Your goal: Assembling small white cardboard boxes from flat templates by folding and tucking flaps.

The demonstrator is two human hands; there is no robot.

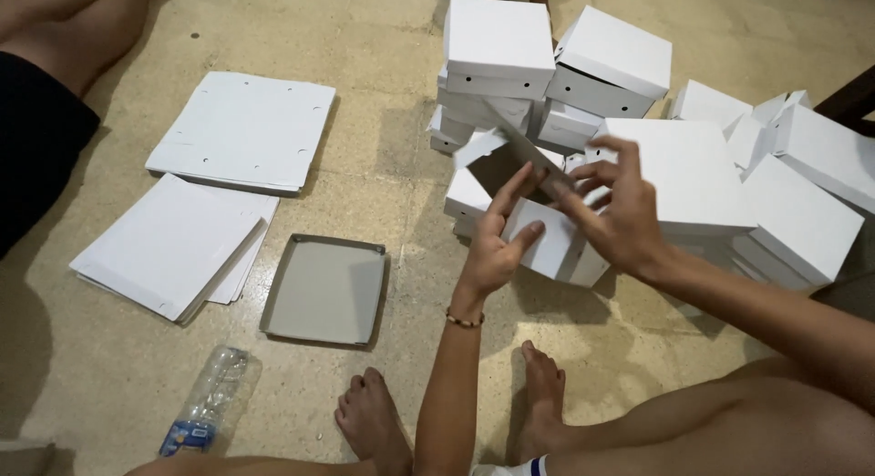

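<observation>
While left hand (497, 248) grips the near wall of a half-folded white box (538, 230) and right hand (615, 207) pinches its raised grey flap (529, 152), finished white boxes (583, 66) stack just beyond, open tray (324, 289) and flat sheets (241, 129) lying left of both.

A small white cardboard box (547, 243), half-folded, is held just above the floor before the stacked finished boxes; its grey-lined flap (527, 152) stands raised and tilted; the open side faces up.
</observation>
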